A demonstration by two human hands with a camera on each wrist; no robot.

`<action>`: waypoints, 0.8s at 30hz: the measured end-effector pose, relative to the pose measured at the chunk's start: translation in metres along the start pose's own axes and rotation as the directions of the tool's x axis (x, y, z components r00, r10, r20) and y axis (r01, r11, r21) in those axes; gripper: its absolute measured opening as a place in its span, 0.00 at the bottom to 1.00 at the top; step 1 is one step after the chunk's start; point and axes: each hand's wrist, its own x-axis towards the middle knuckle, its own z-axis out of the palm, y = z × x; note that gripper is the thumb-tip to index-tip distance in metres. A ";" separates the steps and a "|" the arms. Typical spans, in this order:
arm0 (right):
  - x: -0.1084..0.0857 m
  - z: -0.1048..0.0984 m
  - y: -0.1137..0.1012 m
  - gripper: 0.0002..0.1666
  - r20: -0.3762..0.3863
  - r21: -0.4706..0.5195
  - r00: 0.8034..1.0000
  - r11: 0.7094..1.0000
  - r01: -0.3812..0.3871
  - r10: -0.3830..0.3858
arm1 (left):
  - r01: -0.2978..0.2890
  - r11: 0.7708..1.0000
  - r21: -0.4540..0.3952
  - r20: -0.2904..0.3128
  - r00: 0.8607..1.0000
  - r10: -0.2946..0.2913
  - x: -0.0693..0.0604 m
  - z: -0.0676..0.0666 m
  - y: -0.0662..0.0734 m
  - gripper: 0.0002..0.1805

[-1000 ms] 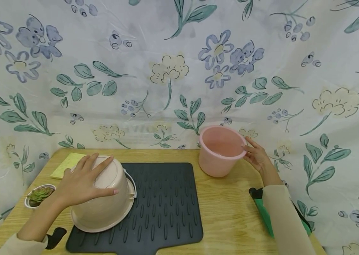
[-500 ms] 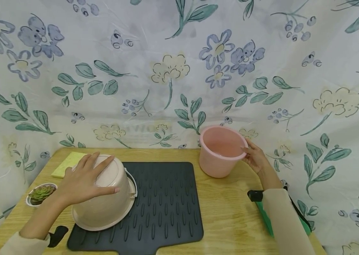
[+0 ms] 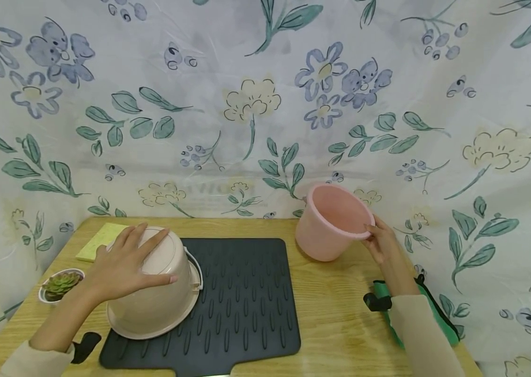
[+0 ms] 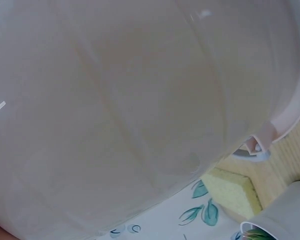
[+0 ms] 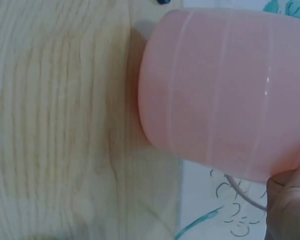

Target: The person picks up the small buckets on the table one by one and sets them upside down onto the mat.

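Observation:
A beige bucket (image 3: 164, 309) stands upside down on the left part of a dark ribbed mat (image 3: 246, 298), its white handle at its right side. My left hand (image 3: 121, 267) rests on its upturned base with fingers spread. In the left wrist view the beige wall (image 4: 140, 100) fills most of the picture. A pink bucket (image 3: 318, 238) leans to the right at the back, mouth up. My right hand (image 3: 383, 243) grips its right rim between thumb and fingers. In the right wrist view the pink bucket (image 5: 215, 90) hides part of the fingers.
A yellow sponge (image 3: 100, 242) lies at the back left. Nearer stands a small potted succulent (image 3: 61, 285). A green object with black edging (image 3: 449, 322) lies partly under my right forearm. Behind the wooden table (image 3: 336, 319) hangs a flowered curtain (image 3: 246, 131).
The pink bucket has tilted to the right under my right hand, which has moved slightly right and down. My left hand and the beige bucket stay in place.

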 end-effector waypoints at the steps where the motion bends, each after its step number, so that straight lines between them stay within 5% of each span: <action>1: -0.002 -0.001 0.001 0.37 0.004 0.020 1.000 1.000 0.009 -0.009 | 0.001 1.000 0.000 0.000 1.000 -0.001 0.000 0.000 0.000 0.59; 8: -0.009 -0.005 0.011 0.18 0.033 0.221 0.996 0.973 0.072 -0.081 | 0.006 1.000 0.001 -0.001 1.000 -0.006 0.001 0.002 0.000 0.59; 15: -0.018 -0.013 0.018 0.23 0.113 0.416 0.991 0.909 0.024 -0.077 | 0.005 1.000 0.000 0.004 1.000 -0.005 0.001 0.002 0.000 0.59; 19: -0.024 -0.018 0.022 0.28 0.235 0.524 0.968 0.850 -0.050 -0.088 | 0.009 1.000 -0.006 0.012 1.000 -0.009 0.001 0.001 0.000 0.60; 24: -0.031 -0.022 0.026 0.28 0.302 0.565 0.950 0.818 -0.109 -0.082 | 0.011 1.000 -0.014 0.017 1.000 -0.011 0.001 0.001 0.000 0.59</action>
